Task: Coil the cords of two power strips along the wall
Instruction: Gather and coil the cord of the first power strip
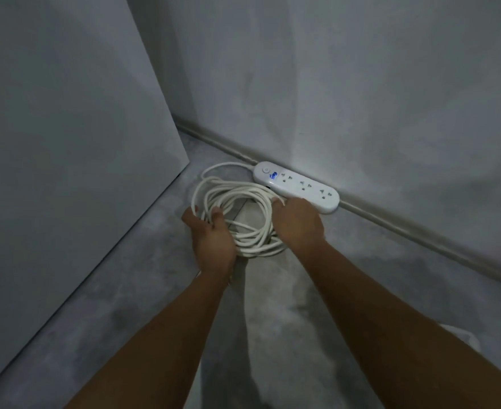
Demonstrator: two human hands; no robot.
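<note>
Two bare forearms reach to the floor, left hand [212, 240] gripping the coiled white cord [237, 208], right hand [298, 221] pressing it beside the power strip [298, 186]; loops should stay even.

left grip [212, 242]: bare, no sleeve | right grip [299, 221]: bare, no sleeve

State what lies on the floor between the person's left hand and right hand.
In the head view, the coiled white cord spans between the left hand and right hand.
</note>
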